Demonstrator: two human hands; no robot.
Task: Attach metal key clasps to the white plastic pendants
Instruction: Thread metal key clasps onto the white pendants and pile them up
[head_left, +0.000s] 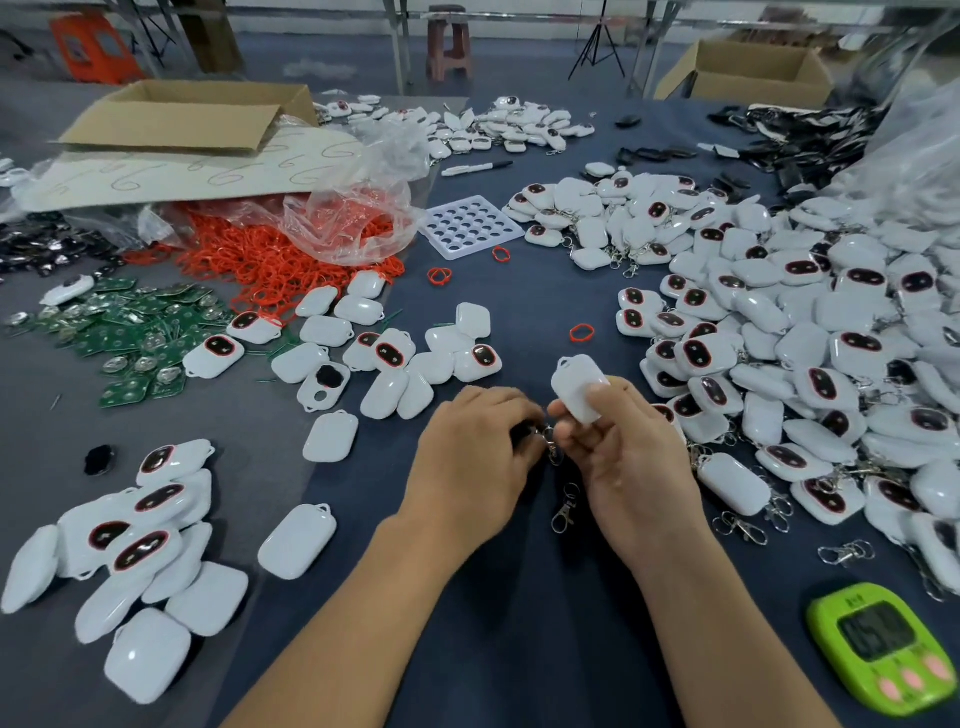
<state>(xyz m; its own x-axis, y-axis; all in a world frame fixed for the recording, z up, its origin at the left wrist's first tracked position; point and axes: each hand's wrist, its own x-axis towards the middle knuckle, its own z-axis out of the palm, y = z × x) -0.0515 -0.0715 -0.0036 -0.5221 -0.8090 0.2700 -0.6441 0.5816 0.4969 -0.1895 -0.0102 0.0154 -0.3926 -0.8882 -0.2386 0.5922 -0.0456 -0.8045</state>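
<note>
A: Where's the pendant?
B: White pendant (576, 387) is off the table, centre of view, in the right hand (623, 447). Thumb and curled fingers pinch its lower end; the loop end points up and away.
A: Clasp?
B: Metal clasp (551, 441) sits between the two hands, just under the pendant. Left hand (472, 452) has its fingers curled in, pinching at the ring. The contact itself is blurred. A second clasp (566, 509) shows just below; cannot tell whether it hangs or lies on the blue table cloth (519, 623).
A: Around it?
B: Right: big pendant heap (779, 338), many with clasps on. Loose clasps (740, 527) lie at its near edge. Green timer (883, 649) at front right, display unreadable. Front left: bare pendants (130, 545). Further back: green circuit boards (130, 332), red rings (270, 260) partly under a clear bag, white tray (470, 228) with round holes, marker pen (475, 167).
A: Any text?
B: Only the cardboard sheet (182, 171) at far left: repeated red hand-drawn marks, reading as 6 or 9. An open cardboard box (182, 114) rests on it.
</note>
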